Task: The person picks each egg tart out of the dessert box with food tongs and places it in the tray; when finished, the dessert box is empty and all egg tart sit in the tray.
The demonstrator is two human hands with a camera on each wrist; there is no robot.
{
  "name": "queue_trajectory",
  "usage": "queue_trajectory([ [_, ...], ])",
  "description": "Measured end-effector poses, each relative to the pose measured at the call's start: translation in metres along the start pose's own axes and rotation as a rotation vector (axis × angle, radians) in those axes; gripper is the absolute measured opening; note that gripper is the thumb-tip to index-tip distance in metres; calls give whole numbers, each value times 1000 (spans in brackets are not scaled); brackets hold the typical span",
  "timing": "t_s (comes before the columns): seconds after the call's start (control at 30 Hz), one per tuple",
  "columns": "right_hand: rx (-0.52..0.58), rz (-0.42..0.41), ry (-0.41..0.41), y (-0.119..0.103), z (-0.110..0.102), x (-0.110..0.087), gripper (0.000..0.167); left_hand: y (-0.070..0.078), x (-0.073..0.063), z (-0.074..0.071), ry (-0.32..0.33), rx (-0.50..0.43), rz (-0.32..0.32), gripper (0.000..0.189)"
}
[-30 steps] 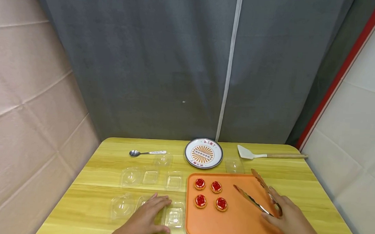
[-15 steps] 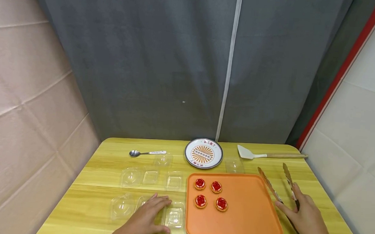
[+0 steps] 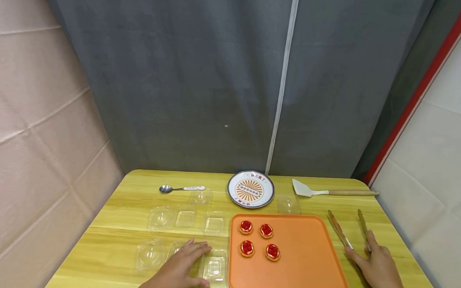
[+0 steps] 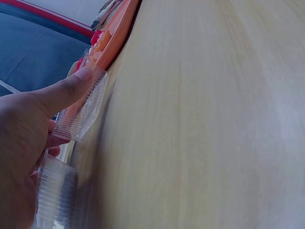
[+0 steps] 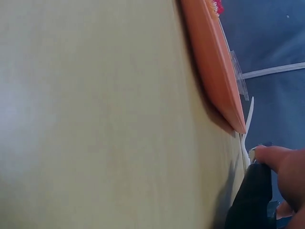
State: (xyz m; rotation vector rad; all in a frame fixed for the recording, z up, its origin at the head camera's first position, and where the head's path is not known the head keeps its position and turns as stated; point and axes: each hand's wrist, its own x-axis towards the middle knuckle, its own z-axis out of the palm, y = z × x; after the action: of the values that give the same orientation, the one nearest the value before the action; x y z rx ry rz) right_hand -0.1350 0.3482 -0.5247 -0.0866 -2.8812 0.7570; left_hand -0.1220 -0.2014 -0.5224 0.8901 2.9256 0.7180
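Note:
Spread and relaxed, my left hand (image 3: 182, 267) lies at the left side of a square clear plastic box (image 3: 214, 267). Its thumb (image 4: 71, 88) reaches across the box's ridged side in the left wrist view, the other fingers partly hidden. My right hand (image 3: 381, 266) holds metal tongs (image 3: 340, 230) to the right of the orange tray (image 3: 306, 269), thumb on one arm and fingers on the other. The tongs' tips stand apart with nothing between them. Their dark handle (image 5: 252, 195) shows under the hand in the right wrist view. Several small red-topped tarts (image 3: 272, 252) sit on the tray's left half.
Several other clear plastic boxes and domed lids (image 3: 161, 218) stand left of the tray, with one more lid (image 3: 288, 203) behind it. A patterned plate (image 3: 250, 189), a spoon (image 3: 166, 189) and a white spatula (image 3: 302, 188) with a wooden handle lie along the table's back.
My right hand has carried the tongs from over the tray to the table on its right, and their arms have spread wider. The left hand stays where it was.

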Motion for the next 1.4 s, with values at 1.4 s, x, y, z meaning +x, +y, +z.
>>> queue_trajectory([
  [1.4,-77,-117,217,-34,4,4,98,5,-1,-4,-22,-33,-9,98],
])
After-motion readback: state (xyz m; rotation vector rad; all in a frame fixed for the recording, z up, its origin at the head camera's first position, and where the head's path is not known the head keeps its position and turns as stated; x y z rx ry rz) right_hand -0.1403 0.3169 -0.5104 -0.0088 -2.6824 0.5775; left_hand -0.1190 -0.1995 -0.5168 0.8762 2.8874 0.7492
